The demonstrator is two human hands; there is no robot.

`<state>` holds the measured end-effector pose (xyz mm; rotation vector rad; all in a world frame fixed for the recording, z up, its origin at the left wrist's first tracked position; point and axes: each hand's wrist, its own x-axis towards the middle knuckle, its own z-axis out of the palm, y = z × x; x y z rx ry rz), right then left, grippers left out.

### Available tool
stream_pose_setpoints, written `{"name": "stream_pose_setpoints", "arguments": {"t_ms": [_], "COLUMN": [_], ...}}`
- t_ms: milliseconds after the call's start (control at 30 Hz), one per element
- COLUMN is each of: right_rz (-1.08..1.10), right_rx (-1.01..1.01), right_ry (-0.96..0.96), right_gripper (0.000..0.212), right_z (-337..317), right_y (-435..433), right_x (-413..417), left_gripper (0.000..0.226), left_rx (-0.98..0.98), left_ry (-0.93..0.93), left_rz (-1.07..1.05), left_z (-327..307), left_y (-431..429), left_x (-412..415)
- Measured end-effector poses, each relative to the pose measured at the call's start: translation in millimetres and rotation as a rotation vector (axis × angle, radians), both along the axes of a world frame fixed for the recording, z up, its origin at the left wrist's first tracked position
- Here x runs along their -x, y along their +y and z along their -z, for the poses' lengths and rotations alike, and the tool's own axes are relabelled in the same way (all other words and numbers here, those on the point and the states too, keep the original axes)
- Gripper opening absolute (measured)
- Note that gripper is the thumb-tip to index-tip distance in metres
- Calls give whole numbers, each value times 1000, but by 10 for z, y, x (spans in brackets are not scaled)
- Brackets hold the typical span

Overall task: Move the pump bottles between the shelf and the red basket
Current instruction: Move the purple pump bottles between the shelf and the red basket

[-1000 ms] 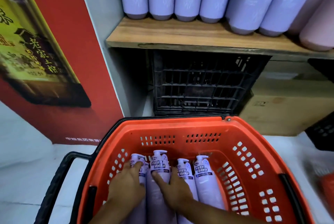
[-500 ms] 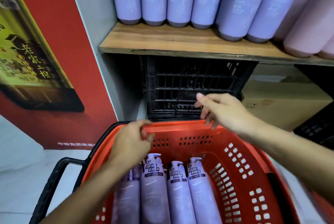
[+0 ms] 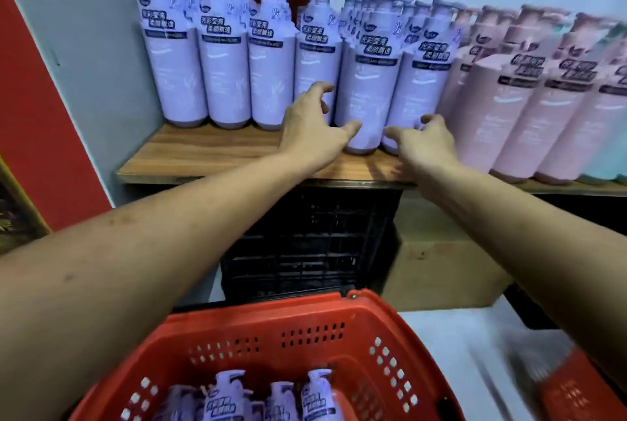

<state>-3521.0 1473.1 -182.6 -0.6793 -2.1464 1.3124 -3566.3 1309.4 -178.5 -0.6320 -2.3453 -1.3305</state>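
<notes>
Several lilac pump bottles (image 3: 224, 81) stand in a row on the wooden shelf (image 3: 210, 152). My left hand (image 3: 312, 132) reaches with spread fingers to the front lilac bottle (image 3: 368, 88); its thumb lies against the lower front of that bottle, and it holds nothing. My right hand (image 3: 425, 144) hovers, fingers apart, in front of the neighbouring lilac bottle (image 3: 420, 84), also holding nothing. The red basket (image 3: 305, 329) sits below at the frame's bottom, with several lilac bottles (image 3: 224, 397) lying inside it, pumps toward the shelf.
Pink pump bottles (image 3: 529, 105) fill the shelf's right part. Under the shelf are a black plastic crate (image 3: 305, 244) and a cardboard box (image 3: 444, 268). A grey wall and a red poster (image 3: 40, 135) close off the left side.
Both hands have left the basket and risen to the shelf's bottles. The view has tilted up from the basket to the shelf.
</notes>
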Motion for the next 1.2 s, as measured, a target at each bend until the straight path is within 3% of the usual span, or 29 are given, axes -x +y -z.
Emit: {"name": "stream_pose_setpoints", "arguments": {"t_ms": [167,467,600,767,1000,1200], "right_rz": [67,101,104,100,103,139], "right_rx": [-59,-123,-192,-213,-163,-244], "right_ry": [-36,-15,-15,33,104,85], "right_gripper": [71,88,90,93,119,92], "right_z": [-6,97,156,208,46,-19], "right_y": [160,172,182,138,82,116], "right_x": [140,367,363,389,551,502], "left_gripper": [93,98,89,94,102,104], "left_rx": [28,-112,-105,-88,-116,-115], "left_ry": [-47,-132,-48,21,3,10], "left_rz": [-15,-70,-122,-229,-259,-250], "left_z": [23,196,215,283,323,310], "left_y": [347,774,690,370,77,48], "left_x": [314,536,569,585,622,582]}}
